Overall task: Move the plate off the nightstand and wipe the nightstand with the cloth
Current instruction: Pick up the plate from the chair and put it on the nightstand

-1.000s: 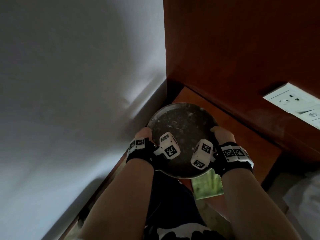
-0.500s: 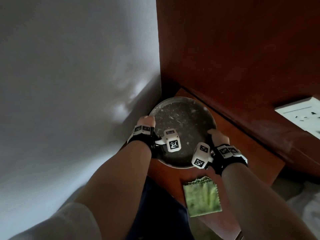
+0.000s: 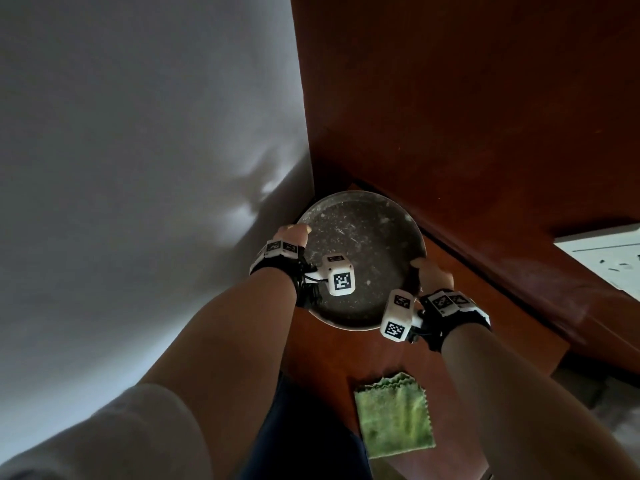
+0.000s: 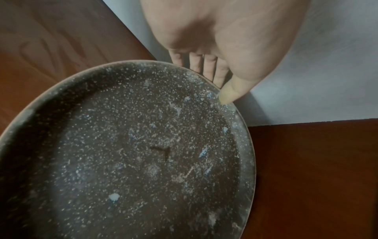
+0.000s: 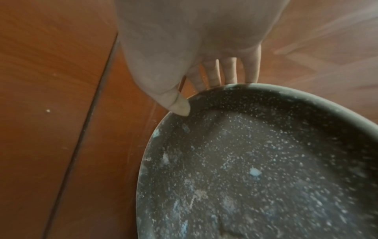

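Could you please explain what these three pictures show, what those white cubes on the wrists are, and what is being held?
No machine here: a person works bare-handed, wearing three cameras. The wide picture comes from the head; the close ones look along each wrist. The white cubes seem to be patterned marker blocks on the wristbands. The left hand and right hand grip opposite rims of a dark speckled plate, thumbs on top, fingers underneath. Below is the reddish wooden nightstand, with a folded green cloth lying untouched near its front edge. Left is a pale wall.

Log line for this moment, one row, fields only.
step: plate removal | left hand: grips plate rim | right hand: grips opposite rim | green cloth: untouched on nightstand | wiping: not begun
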`<state>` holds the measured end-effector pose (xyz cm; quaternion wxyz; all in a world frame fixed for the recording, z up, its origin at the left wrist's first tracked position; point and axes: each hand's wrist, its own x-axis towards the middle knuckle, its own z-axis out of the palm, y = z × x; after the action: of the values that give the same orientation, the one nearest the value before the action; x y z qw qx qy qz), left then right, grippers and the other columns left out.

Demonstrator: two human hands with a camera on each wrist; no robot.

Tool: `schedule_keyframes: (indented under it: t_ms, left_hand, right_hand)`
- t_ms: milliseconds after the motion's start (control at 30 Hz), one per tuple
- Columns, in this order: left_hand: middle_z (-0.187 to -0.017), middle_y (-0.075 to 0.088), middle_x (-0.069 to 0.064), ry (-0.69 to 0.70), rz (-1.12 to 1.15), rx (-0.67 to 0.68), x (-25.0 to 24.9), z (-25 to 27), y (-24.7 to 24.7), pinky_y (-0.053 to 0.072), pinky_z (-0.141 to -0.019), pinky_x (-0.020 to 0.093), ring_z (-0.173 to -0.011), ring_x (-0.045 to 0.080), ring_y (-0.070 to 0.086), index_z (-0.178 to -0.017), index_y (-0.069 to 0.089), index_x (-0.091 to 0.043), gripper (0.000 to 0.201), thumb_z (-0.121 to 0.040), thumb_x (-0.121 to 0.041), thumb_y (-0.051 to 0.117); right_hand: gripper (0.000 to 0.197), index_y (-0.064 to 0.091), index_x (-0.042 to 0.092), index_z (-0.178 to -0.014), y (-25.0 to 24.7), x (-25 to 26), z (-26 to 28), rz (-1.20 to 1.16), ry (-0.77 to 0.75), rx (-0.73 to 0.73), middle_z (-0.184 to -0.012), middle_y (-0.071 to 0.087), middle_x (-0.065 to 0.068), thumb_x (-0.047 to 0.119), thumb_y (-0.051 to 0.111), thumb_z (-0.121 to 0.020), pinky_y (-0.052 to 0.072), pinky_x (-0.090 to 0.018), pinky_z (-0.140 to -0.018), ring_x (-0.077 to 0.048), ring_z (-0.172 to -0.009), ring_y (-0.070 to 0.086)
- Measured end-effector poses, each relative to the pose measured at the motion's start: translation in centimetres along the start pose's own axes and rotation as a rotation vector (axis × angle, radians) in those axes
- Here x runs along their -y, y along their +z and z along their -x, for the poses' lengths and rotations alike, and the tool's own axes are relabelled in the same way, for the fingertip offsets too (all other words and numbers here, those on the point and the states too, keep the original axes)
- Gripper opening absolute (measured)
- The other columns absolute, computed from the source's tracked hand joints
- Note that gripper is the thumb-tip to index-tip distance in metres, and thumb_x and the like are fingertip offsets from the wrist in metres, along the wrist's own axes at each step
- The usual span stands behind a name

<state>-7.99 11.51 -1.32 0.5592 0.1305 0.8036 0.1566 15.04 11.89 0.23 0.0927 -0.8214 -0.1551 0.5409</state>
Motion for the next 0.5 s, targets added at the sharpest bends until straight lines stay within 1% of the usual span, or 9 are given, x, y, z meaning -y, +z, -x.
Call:
schedule_keyframes:
  t_ms: [67, 133, 200, 233, 300, 333, 367, 433, 500]
  left_hand:
    - [-0.138, 0.052, 0.014, -0.039, -0.032, -0.024, 0.0, -0.7, 0.1, 0.045, -0.103, 0.039, -0.123, 0.032, 0.053, -0.135, 0.050, -0.008, 0.052, -0.089, -0.032, 0.051]
    - [-0.135, 0.055, 0.010, -0.048, -0.095, -0.059, 0.5, -2.0, 0.1, 0.046, -0.102, 0.043, -0.118, 0.031, 0.056, -0.132, 0.054, -0.014, 0.056, -0.081, -0.037, 0.054]
    - [-0.137, 0.053, 0.010, -0.049, -0.148, -0.046, 0.8, -3.0, 0.3, 0.043, -0.103, 0.039, -0.121, 0.030, 0.054, -0.135, 0.052, -0.014, 0.053, -0.086, -0.034, 0.053]
    - [-0.140, 0.050, 0.010, -0.039, -0.160, -0.036, 0.4, -1.9, 0.3, 0.042, -0.103, 0.036, -0.125, 0.030, 0.052, -0.138, 0.049, -0.012, 0.052, -0.090, -0.032, 0.051]
    - [-0.148, 0.041, 0.011, -0.023, -0.162, -0.027, -0.2, -0.7, 0.2, 0.037, -0.105, 0.037, -0.131, 0.030, 0.045, -0.145, 0.037, -0.009, 0.058, -0.092, -0.030, 0.050]
    - [-0.150, 0.038, 0.010, -0.032, -0.126, -0.026, -0.3, -0.2, 0.3, 0.037, -0.107, 0.038, -0.132, 0.031, 0.043, -0.148, 0.031, -0.010, 0.063, -0.091, -0.029, 0.052]
    - [-0.151, 0.036, 0.009, -0.032, -0.092, -0.032, -0.3, 0.0, 0.4, 0.036, -0.109, 0.039, -0.133, 0.031, 0.043, -0.150, 0.024, -0.014, 0.069, -0.090, -0.029, 0.053]
    - [-0.152, 0.035, 0.008, -0.007, -0.081, -0.044, -0.7, 1.1, 0.5, 0.037, -0.109, 0.041, -0.133, 0.030, 0.043, -0.152, 0.017, -0.019, 0.076, -0.087, -0.029, 0.056]
    - [-0.153, 0.032, 0.010, 0.076, -0.144, -0.065, -1.2, 2.2, 0.7, 0.037, -0.110, 0.038, -0.135, 0.030, 0.041, -0.151, 0.020, -0.014, 0.072, -0.089, -0.021, 0.056]
  right_hand:
    - [0.036, 0.056, 0.001, -0.117, 0.3, -0.1, -0.3, 0.030, -0.020, -0.004, -0.084, 0.059, -0.010, 0.021, 0.057, -0.087, 0.041, -0.034, -0.070, -0.026, -0.069, 0.055]
    - [0.036, 0.057, 0.001, -0.117, 0.4, -0.2, -0.7, 0.084, -0.045, -0.002, -0.088, 0.060, -0.012, 0.021, 0.056, -0.087, 0.043, -0.032, -0.066, -0.026, -0.073, 0.057]
    - [0.033, 0.059, 0.001, -0.111, 0.3, -0.3, -1.2, 0.140, -0.060, -0.002, -0.089, 0.062, -0.012, 0.021, 0.056, -0.085, 0.043, -0.031, -0.064, -0.027, -0.074, 0.058]
    - [0.028, 0.060, 0.001, -0.105, 0.2, -0.2, -1.2, 0.170, -0.067, 0.004, -0.086, 0.062, -0.012, 0.020, 0.055, -0.085, 0.042, -0.031, -0.063, -0.026, -0.072, 0.057]
    - [0.018, 0.058, 0.002, -0.084, 0.0, -0.1, -1.4, 0.232, -0.074, -0.004, -0.076, 0.058, -0.010, 0.019, 0.052, -0.087, 0.038, -0.029, -0.059, -0.024, -0.064, 0.053]
    - [0.020, 0.055, 0.004, -0.075, -0.1, -0.1, -1.7, 0.249, -0.080, -0.011, -0.072, 0.056, -0.009, 0.019, 0.051, -0.088, 0.037, -0.029, -0.058, -0.023, -0.060, 0.050]
    - [0.023, 0.052, 0.007, -0.069, -0.3, 0.1, -1.5, 0.277, -0.077, -0.013, -0.069, 0.054, -0.009, 0.018, 0.049, -0.089, 0.037, -0.030, -0.060, -0.022, -0.058, 0.048]
    - [0.026, 0.050, 0.008, -0.067, -0.8, 0.2, -1.4, 0.324, -0.067, 0.003, -0.069, 0.052, -0.009, 0.018, 0.047, -0.091, 0.038, -0.032, -0.066, -0.022, -0.058, 0.047]
    - [0.028, 0.050, 0.009, -0.067, -1.2, 0.5, -0.9, 0.359, -0.060, 0.013, -0.069, 0.052, -0.009, 0.019, 0.046, -0.093, 0.038, -0.033, -0.067, -0.022, -0.058, 0.046]
